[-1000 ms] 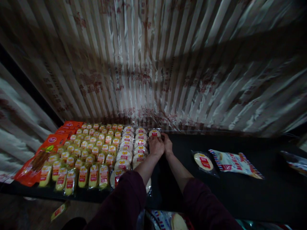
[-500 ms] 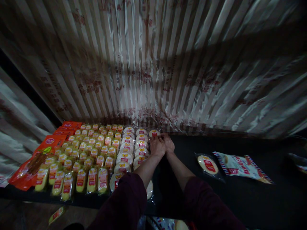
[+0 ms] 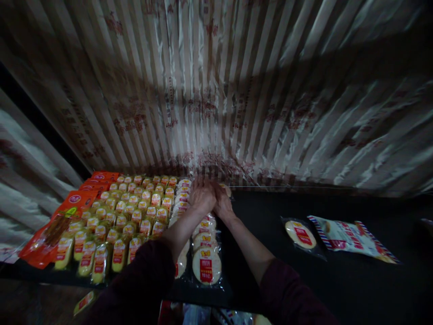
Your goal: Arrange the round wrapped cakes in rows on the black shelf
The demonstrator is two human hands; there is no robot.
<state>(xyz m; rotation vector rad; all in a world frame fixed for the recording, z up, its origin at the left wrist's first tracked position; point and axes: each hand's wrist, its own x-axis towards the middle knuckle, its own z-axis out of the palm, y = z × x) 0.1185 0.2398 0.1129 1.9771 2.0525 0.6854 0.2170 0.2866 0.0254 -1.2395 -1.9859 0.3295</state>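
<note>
- Wrapped round crackers (image 3: 207, 266) are lying in columns on the black worktop (image 3: 338, 289).
- Our left hand (image 3: 203, 197) and right hand (image 3: 221, 199) are meeting over their far end; whether they're gripping, we cannot tell.

Orange packets (image 3: 87, 197) lie leftmost on a black table (image 3: 341, 289) before a striped sheet (image 3: 211, 81).

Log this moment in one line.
Left hand: over far end of cracker rows | right hand: beside left hand, near a far cracker | grip: unclear | snack bag: on table
</note>
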